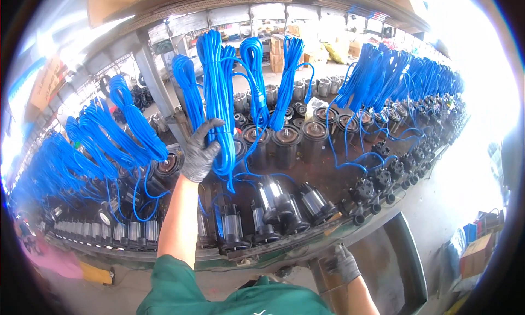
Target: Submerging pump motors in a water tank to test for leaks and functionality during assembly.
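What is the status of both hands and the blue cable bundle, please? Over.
Left hand touching blue cable bundle, full grip unclear. Right hand low, apart from bundle, nothing seen in it. Other blue bundles crowd close by.

Smooth, glossy plastic sheathing is seen on the coil of blue cable (215, 91), by which bright highlights are thrown back. The left hand (200, 155) and the right hand (342, 264) are covered by matt, dark gloves (192, 168) of wrinkled, fabric-like finish. Bare, shiny metal is shown by the cylinders (272, 195), while the upright housings (315, 143) are finished in satin black. The small black fittings (365, 190) are apparently made of plastic. Overhead, matt brown cardboard (188, 12) is exposed at corrugated edges; the green shirt (235, 303) is made of soft, dull cloth
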Motion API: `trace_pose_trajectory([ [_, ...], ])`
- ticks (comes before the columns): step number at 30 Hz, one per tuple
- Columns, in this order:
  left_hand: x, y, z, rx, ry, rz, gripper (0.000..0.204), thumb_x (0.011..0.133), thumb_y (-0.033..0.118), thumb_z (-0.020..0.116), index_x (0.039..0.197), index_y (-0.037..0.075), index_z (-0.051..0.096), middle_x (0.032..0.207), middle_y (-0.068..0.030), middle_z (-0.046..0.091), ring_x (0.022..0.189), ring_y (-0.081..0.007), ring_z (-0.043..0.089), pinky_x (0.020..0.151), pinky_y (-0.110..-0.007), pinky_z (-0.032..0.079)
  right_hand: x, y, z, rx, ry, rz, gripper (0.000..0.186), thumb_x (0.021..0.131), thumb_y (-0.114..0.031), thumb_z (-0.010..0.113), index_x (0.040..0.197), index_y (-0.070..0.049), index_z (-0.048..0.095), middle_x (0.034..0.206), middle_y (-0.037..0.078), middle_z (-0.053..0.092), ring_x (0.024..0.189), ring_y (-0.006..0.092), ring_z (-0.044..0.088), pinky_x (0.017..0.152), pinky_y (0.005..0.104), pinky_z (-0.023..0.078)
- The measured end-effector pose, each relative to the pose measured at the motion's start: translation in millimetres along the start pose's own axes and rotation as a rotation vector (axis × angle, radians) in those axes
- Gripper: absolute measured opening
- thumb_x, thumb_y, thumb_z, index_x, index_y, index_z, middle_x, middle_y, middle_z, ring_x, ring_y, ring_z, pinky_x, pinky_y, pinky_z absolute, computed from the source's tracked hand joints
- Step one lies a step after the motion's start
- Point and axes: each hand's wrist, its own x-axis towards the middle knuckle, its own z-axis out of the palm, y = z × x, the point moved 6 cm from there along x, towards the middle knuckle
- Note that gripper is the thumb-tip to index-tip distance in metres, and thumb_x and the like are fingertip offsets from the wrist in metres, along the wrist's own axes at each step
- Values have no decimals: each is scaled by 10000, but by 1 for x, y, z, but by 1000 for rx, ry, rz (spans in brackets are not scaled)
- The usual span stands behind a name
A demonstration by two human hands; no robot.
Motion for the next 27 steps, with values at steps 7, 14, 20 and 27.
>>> trace_pose_trajectory([
  [7,-5,-46,-22,-323,-41,-216,580,910,313,846,1431,145,655,1409,-71,634,1273,-223,608,1107,-360,519,-47,6,-10,168,59,204,484,1104,-522,576,1402,-145,625,829,143,770,633,255,750,545,391,617],
  [14,-34,-80,-18,22,72,-77,528,963,-20,698,1456,166,662,1408,-100,663,1327,-238,604,1152,-383,470,-71,16,-20,204,90,177,606,1064,-598,584,1429,-115,606,856,181,768,648,287,749,546,380,602],
  [20,-17,-141,-1,695,57,-198,612,1038,21,633,1602,227,517,1508,-194,602,1436,-359,540,1211,-449,411,-96,51,-43,320,156,163,507,1090,-530,586,1389,-123,629,803,147,757,602,262,743,537,370,612],
  [27,-25,-143,49,1021,-335,-587,518,1043,281,637,1557,247,578,1397,-269,673,1314,-456,625,1100,-571,480,-154,89,-77,419,395,124,537,1091,-537,585,1371,-81,624,868,174,748,662,268,751,568,381,633],
])
